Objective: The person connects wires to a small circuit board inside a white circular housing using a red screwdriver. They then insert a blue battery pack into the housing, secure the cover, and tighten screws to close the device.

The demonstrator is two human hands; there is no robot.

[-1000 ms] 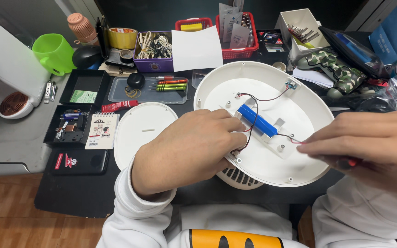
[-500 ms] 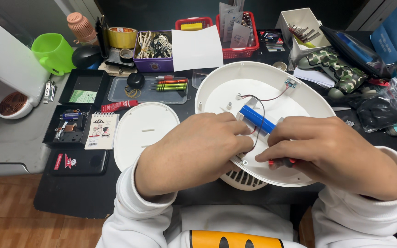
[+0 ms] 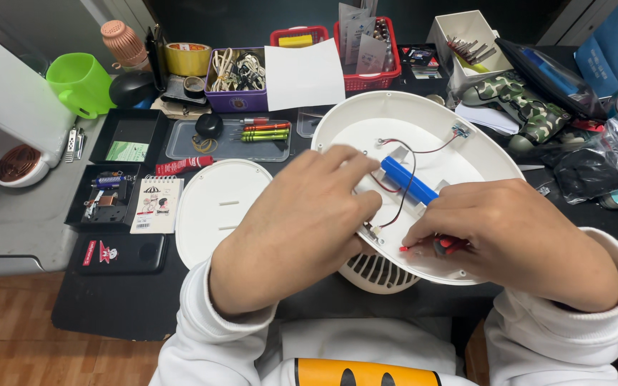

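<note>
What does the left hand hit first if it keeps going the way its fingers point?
Likely the blue cylindrical cell inside the white shell. The left hand points up-right, fingertips just short of it; depth is unclear.

Black desk (image 3: 109, 307), wooden floor (image 3: 37, 343)

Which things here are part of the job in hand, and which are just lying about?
In hand: left hand steadying the white round shell; right hand gripping a red screwdriver; blue battery; red and black wires.

Lying about: white round cover, green cup, tape roll, red basket, camouflage pouch.
</note>
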